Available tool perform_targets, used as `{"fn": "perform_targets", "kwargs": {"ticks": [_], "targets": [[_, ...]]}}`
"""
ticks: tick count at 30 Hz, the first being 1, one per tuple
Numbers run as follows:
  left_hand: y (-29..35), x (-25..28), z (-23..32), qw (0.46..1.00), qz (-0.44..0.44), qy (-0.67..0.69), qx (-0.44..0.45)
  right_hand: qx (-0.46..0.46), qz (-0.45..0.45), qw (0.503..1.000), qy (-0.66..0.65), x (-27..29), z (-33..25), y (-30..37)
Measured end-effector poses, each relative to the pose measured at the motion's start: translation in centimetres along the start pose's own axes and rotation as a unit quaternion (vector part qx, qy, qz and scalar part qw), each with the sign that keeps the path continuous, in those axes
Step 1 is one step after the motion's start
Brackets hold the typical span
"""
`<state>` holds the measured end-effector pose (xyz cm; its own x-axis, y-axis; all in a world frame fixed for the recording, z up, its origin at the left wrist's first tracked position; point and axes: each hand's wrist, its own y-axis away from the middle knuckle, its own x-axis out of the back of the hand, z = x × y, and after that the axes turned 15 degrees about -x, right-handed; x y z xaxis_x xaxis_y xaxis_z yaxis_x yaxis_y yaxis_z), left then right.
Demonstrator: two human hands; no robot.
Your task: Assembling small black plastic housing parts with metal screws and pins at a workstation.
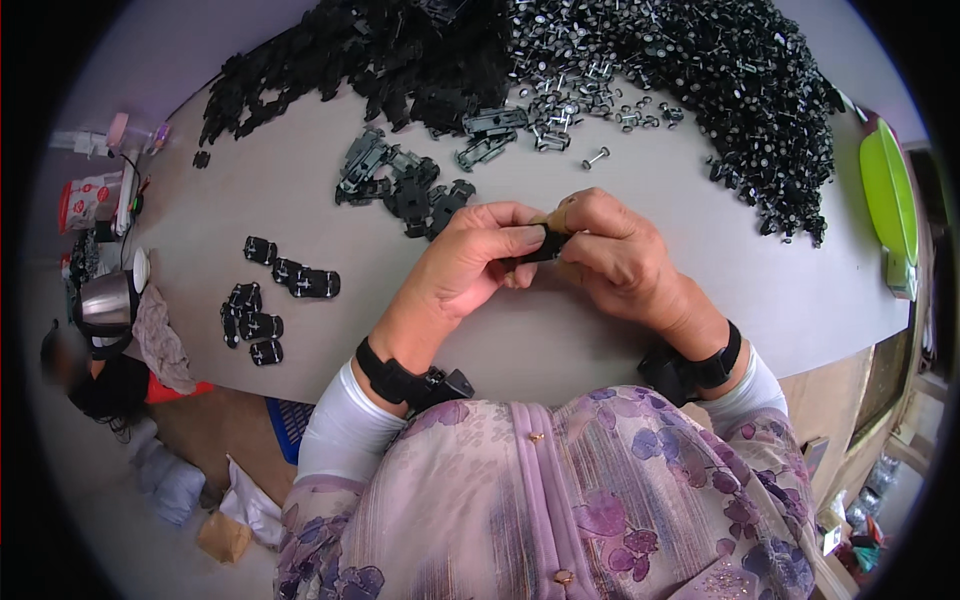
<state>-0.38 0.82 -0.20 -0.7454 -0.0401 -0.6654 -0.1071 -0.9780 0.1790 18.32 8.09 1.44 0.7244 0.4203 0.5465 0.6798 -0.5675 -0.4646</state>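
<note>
Head view: the left hand's (468, 258) thumb and fingers clamp a small black part (541, 248) at the centre of the frame; the right hand's (622, 258) fingers are bunched together on its right end. Mostly covered, it looks like moulded plastic: probably light, stiff and slightly slick, with thin edges that might snap; its ends seem the best hold. Just above lie loose chassis (366, 160); a dark heap (380, 62) fills the upper left, axles (765, 120) the upper right. Wheeled pieces (316, 284) sit mid-left. Far left, a red-and-white packet (90, 203) bears print too small to read.
</note>
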Motion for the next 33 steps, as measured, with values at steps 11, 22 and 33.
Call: {"fn": "perform_targets", "kwargs": {"ticks": [11,22,33], "targets": [[-0.3,-0.4,0.3,0.993,0.008,-0.112,-0.024,-0.263,0.2,0.922,0.201,7.1,7.5,-1.6],[-0.1,-0.2,0.5,0.994,0.026,-0.106,-0.02,-0.312,0.122,0.936,0.106,7.3,6.4,0.0],[-0.4,0.0,0.5,0.997,-0.027,0.066,-0.01,-0.072,0.005,0.996,0.049,0.7,-1.3,-0.2]]}}
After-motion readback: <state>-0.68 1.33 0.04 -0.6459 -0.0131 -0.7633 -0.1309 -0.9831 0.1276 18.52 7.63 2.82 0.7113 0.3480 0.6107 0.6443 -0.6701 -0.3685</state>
